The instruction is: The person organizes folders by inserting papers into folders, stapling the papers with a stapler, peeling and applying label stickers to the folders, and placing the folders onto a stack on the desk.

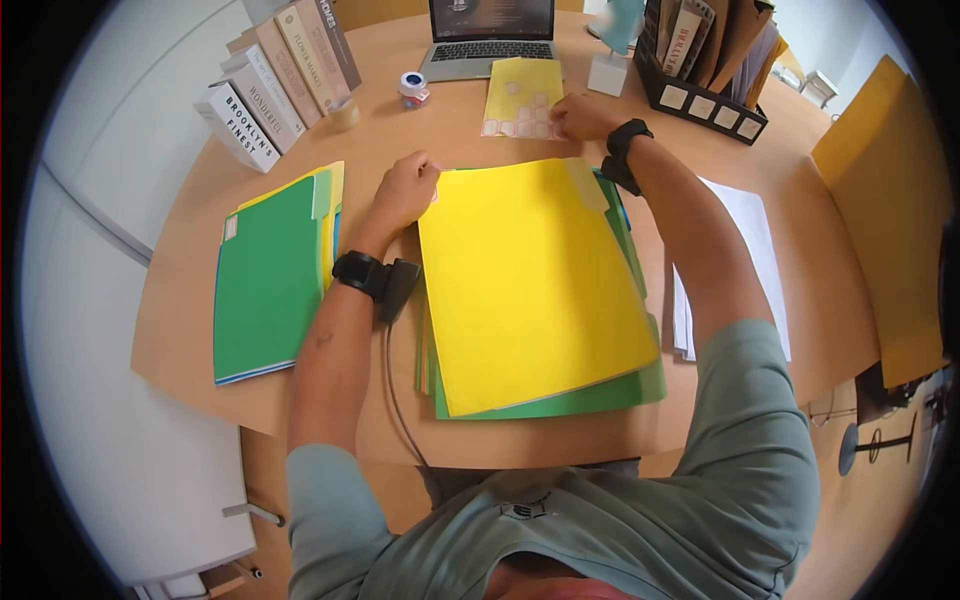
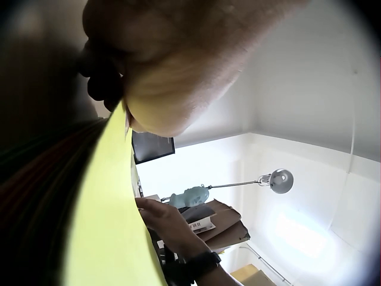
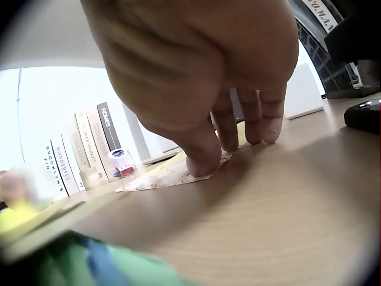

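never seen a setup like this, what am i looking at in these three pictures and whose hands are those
There is no robot here: these are one person's bare hands, with a camera on the head and one on each wrist. The head picture looks down on the whole table; the other two come from the left and right wrists.

The left hand grips the upper left corner of a yellow folder, which lies on green folders. The right hand touches a yellow sheet of pale labels.

To the left lies another folder stack; white paper lies to the right. Behind are books, a laptop and a filing box.
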The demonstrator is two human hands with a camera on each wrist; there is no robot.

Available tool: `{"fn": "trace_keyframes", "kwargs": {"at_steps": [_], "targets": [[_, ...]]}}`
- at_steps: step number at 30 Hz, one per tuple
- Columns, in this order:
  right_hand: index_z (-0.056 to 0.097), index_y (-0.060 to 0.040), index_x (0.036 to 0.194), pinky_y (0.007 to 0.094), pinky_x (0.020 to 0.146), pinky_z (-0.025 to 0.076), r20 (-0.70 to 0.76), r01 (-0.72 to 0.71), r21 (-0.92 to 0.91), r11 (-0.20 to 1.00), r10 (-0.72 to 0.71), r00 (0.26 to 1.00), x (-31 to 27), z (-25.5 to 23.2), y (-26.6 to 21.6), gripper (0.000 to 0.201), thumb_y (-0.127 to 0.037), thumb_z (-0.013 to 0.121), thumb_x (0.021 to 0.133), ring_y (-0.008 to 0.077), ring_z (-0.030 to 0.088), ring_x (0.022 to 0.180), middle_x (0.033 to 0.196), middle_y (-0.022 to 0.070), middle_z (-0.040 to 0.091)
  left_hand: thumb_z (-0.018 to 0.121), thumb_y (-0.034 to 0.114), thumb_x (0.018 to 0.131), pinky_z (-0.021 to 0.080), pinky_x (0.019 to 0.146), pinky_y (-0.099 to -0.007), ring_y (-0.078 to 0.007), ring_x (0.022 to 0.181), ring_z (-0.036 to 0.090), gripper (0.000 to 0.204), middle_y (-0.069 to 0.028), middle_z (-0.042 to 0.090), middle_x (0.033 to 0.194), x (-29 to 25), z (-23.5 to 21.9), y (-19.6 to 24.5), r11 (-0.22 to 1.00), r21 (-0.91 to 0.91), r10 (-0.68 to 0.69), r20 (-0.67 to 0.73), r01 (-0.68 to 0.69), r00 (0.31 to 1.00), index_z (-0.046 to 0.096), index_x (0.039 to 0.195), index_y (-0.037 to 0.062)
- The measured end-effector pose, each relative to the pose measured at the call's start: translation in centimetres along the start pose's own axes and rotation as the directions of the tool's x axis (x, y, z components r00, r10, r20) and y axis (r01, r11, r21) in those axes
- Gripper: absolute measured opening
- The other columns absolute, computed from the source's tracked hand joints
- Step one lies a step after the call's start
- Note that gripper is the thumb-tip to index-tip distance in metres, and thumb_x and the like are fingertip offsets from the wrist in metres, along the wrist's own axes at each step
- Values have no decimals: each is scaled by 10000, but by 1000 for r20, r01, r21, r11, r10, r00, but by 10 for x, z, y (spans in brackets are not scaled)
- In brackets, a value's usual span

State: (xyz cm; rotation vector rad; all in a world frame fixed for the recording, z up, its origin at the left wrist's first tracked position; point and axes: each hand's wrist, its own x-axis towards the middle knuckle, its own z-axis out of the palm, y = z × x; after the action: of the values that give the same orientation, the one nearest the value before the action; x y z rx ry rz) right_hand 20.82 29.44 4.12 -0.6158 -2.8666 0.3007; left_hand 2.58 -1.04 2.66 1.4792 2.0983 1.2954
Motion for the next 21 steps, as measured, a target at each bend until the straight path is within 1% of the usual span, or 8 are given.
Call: {"fn": "trace_keyframes", "kwargs": {"at_steps": [2,4,8,10,14,17,20,21], "targets": [[742,-80,946,395,783,514,-49,-14,-25,1000,12,999,-6,-4,-6,201,-132,680,763,332,657,865,910,162,703,549,171,913,450,594,-290,-139,624,573,190,-73,597,702,0,-1,2,998,-53,-38,2,38,999,592,864,-8],[745,-71,906,390,769,517,-98,-42,52,998,47,994,-4,0,-5,168,-120,684,757,324,660,843,887,160,703,574,160,882,490,625,-303,-163,677,635,177,-106,660,779,2,-4,5,994,-76,-75,5,75,997,608,903,-12],[724,-28,886,366,701,499,-149,-96,39,995,101,984,-2,1,-7,155,-107,697,756,280,655,754,831,146,707,608,146,862,483,632,-257,-128,712,627,177,-76,662,821,0,-7,10,954,-297,-59,-61,38,996,627,894,-27],[740,-50,861,366,719,508,-96,-117,129,985,130,987,-3,-5,-8,129,-91,686,751,291,654,773,839,153,702,615,144,860,475,628,-237,-120,718,619,190,-64,654,824,-2,-6,14,915,-400,-95,-80,55,992,635,906,-39],[737,-50,828,369,709,503,-3,-137,251,958,142,990,-10,-5,-11,109,-69,679,737,294,646,758,831,166,694,581,143,890,453,589,-226,-102,682,598,194,-46,646,804,-3,-4,10,902,-417,-143,-51,109,988,649,945,-30],[726,-45,814,381,705,502,-46,-109,171,979,118,992,-6,-1,-8,96,-80,665,749,315,644,764,841,168,694,549,158,917,416,513,-214,-80,613,570,200,-20,631,776,-3,-7,11,854,-492,-169,40,166,985,651,966,-8],[709,-23,829,405,720,503,-41,36,-221,975,-46,998,5,-10,-10,135,-121,636,772,349,639,779,849,180,689,517,177,924,377,473,-203,-67,566,544,233,-8,621,744,-5,-7,12,804,-555,-187,106,214,977,656,971,-4],[702,-11,833,411,730,505,-95,62,-120,991,-73,993,7,-10,-14,156,-138,630,778,359,637,787,853,187,687,506,179,924,368,468,-203,-65,557,537,243,-5,616,734,-4,-8,10,775,-589,-191,125,228,974,652,980,-6]]}}
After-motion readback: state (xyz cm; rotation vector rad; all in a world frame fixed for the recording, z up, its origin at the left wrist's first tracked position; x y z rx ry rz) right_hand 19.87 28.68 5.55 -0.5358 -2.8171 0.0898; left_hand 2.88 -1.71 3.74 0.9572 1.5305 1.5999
